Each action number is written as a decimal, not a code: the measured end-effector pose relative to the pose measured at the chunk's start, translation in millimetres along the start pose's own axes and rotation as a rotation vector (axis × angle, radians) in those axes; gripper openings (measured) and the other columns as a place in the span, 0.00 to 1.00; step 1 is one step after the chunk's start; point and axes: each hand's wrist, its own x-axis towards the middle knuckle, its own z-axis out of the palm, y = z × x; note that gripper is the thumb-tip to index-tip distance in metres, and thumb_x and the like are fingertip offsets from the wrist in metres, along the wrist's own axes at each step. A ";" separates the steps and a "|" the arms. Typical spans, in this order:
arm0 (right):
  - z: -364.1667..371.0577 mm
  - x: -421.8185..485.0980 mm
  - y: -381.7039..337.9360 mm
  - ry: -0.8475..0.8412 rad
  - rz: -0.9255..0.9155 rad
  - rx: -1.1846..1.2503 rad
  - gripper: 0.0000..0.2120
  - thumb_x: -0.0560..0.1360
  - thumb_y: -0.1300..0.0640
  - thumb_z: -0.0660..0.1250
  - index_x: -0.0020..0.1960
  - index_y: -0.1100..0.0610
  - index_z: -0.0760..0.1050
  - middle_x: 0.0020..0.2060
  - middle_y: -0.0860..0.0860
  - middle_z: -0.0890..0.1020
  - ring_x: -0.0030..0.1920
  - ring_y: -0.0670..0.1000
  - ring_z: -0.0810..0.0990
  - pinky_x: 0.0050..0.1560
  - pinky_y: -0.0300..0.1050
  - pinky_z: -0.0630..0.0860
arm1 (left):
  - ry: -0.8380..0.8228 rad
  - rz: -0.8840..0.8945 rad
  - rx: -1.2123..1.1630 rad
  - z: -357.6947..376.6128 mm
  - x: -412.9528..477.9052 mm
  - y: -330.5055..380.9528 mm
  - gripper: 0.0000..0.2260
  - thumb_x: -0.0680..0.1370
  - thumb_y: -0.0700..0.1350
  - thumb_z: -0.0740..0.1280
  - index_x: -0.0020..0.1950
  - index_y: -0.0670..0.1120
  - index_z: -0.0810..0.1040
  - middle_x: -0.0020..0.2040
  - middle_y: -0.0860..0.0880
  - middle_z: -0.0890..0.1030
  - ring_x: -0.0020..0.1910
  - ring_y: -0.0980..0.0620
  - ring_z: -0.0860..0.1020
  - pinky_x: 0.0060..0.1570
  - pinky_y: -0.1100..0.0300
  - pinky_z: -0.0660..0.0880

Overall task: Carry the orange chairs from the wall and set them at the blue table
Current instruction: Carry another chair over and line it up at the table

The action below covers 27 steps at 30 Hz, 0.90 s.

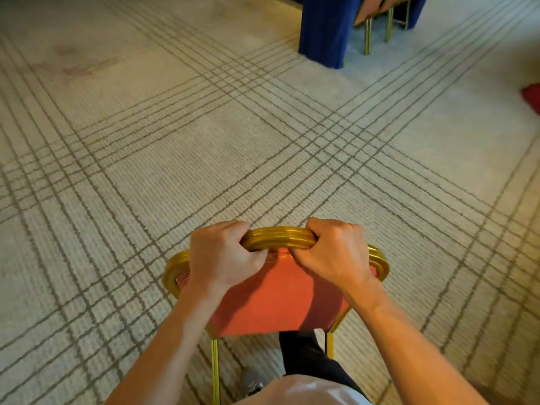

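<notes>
The left hand (222, 255) and the right hand (333, 252) are both clamped on the gold top rail (279, 238) of an orange chair (280, 299). The fingers are curled over the rail and the thumbs are pressed against the padded back. The hands are set slightly apart, and a stretch of ribbed rail is left bare between them.

The chair is held low in the view, close in front of the body, with its back turned towards the camera. A thin gold leg (215, 372) is seen running down from the pad on the left. Whether the chair's feet touch the floor cannot be told, as they are cut off by the lower edge or hidden. Beside the leg, a dark trouser leg (306, 358) and a grey shoe (252, 381) are seen.

The floor is covered by a pale beige carpet (175, 171) with a fine ribbed texture. It is crossed by bands of thin grey-brown lines that form a large plaid grid. A faint reddish stain (79, 68) is visible at the upper left.

The blue table (324, 30) stands at the top of the view, well apart from the held chair, and is draped to the floor in deep blue cloth. More orange seats on gold legs (377, 10) are tucked in against it. A red thing (531, 97) is cut off by the right edge.
</notes>
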 end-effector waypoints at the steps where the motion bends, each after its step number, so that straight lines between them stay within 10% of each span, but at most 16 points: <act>1: 0.4 8.1 9.7 0.011 0.006 -0.010 0.20 0.72 0.45 0.70 0.28 0.51 0.66 0.21 0.45 0.71 0.21 0.48 0.71 0.24 0.39 0.65 | 0.009 0.018 -0.001 8.5 11.8 1.3 0.15 0.64 0.51 0.71 0.27 0.47 0.67 0.24 0.53 0.67 0.23 0.50 0.66 0.25 0.62 0.58; 27: 7.3 244.6 264.1 0.157 0.141 -0.171 0.21 0.73 0.41 0.73 0.29 0.52 0.72 0.23 0.44 0.71 0.23 0.46 0.70 0.23 0.43 0.69 | -0.082 0.224 -0.219 229.6 337.1 40.8 0.17 0.68 0.51 0.74 0.27 0.48 0.69 0.24 0.54 0.68 0.23 0.53 0.66 0.23 0.61 0.61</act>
